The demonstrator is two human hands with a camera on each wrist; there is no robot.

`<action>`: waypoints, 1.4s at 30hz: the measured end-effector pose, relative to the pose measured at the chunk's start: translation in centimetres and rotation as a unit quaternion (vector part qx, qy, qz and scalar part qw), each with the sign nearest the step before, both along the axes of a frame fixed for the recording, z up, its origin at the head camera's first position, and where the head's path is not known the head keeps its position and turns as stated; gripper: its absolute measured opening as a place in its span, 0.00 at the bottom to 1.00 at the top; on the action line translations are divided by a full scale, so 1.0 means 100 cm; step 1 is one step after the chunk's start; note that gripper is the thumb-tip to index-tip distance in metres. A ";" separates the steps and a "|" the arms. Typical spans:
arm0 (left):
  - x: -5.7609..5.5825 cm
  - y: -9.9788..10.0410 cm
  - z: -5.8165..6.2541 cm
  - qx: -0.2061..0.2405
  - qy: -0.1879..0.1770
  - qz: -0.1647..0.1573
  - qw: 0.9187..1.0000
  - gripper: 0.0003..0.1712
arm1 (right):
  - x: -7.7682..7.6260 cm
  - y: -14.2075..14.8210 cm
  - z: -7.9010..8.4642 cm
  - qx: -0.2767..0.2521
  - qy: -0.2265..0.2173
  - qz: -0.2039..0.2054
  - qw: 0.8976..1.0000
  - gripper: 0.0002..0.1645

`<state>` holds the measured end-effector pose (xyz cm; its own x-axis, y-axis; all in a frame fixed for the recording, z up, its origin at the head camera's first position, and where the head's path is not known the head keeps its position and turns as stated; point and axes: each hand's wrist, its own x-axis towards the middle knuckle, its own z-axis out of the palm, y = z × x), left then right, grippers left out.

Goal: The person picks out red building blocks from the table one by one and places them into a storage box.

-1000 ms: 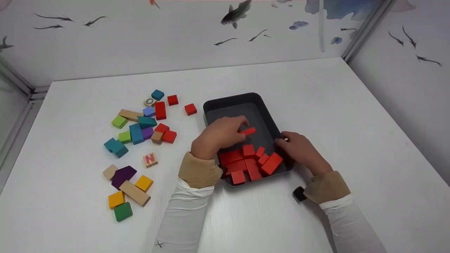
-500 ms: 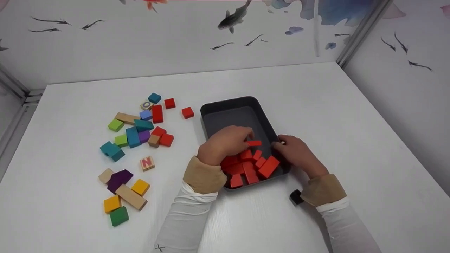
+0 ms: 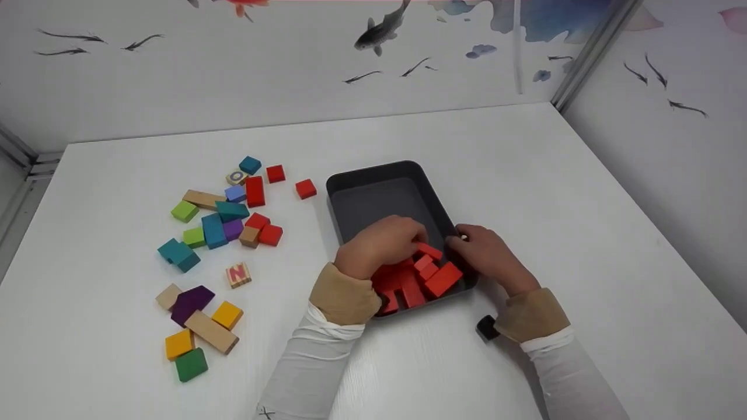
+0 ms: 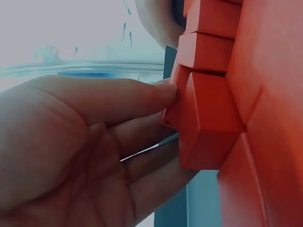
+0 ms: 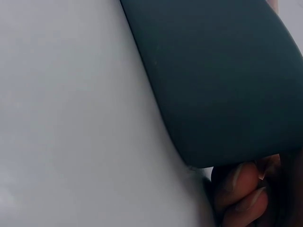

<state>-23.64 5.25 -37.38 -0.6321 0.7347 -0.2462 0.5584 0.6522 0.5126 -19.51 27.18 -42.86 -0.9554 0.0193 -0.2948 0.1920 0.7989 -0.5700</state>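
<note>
My left hand (image 3: 382,245) reaches into the dark grey tray (image 3: 376,198) and pinches a thin red block (image 3: 430,251) beside other red blocks (image 3: 443,280) grouped at the tray's near end. In the left wrist view the thumb presses on the edge of that thin block (image 4: 176,92), close against a larger red block (image 4: 213,104). My right hand (image 3: 487,254) grips the tray's right side, thumb over the rim. From the right wrist, curled fingers (image 5: 241,189) show under the tray's edge, and its dark outer wall (image 5: 227,85) fills much of the view.
Left of the tray lie scattered wooden blocks: several red blocks (image 3: 255,191), teal (image 3: 178,255), purple (image 3: 192,303), yellow (image 3: 227,315), green (image 3: 191,364) and plain wood ones (image 3: 211,331). A letter N block (image 3: 238,275) lies among them. White walls bound the table's back and right.
My left hand has moved the thin red block toward the near end of the tray, down against the other red blocks. The right hand keeps its hold on the tray's side.
</note>
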 end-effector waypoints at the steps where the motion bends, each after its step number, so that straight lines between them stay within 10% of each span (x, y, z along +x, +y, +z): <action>1: 0.000 -0.001 0.000 0.000 0.000 -0.001 1.000 0.16 | 0.000 -0.001 0.000 0.001 -0.002 -0.001 1.000 0.21; 11: 0.001 -0.012 0.003 -0.025 -0.023 0.017 0.999 0.21 | -0.003 -0.008 -0.003 -0.002 -0.002 0.014 1.000 0.18; 21: -0.008 -0.062 0.036 0.057 -0.022 0.109 0.992 0.23 | -0.002 -0.001 0.000 0.001 -0.008 0.024 1.000 0.22; 33: -0.028 -0.155 0.035 0.108 -0.072 0.343 0.930 0.24 | -0.002 0.002 0.003 0.001 -0.009 0.020 1.000 0.20; 42: -0.033 -0.177 0.019 0.103 -0.112 0.405 0.902 0.27 | 0.000 0.002 0.002 -0.004 -0.026 0.021 0.999 0.28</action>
<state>-26.89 -12.41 -35.52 -0.9332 0.0984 -0.3456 -0.1912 0.6783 0.7095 -19.55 27.40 -42.66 -0.9387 -0.0225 -0.3439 0.1884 0.8021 -0.5667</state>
